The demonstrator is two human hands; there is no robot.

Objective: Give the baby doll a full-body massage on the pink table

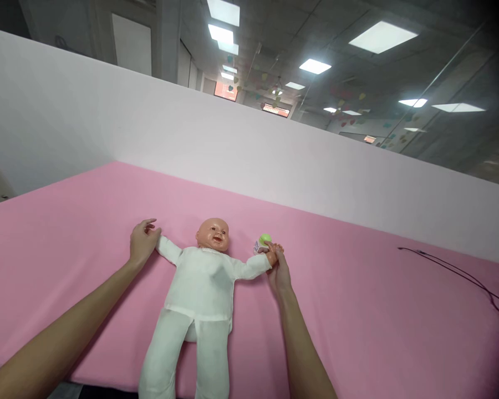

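Touching a baby doll (202, 282) at its left-side cuff (161, 246), the left hand (144, 242) curls, its grip unclear. The white-clothed doll lies face up on pink cloth (349, 321). Rightward, a green-topped container (265, 239) sits just beyond the doll's hand (273, 256), clasped by the right hand (281, 275). A dark cord (453, 267) lies at right.

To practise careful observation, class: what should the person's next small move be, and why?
Perhaps the right hand, which holds the doll's hand, should ease it slightly away from the green-topped container: the two overlap in this view, so a knock seems possible, though contact is unclear.
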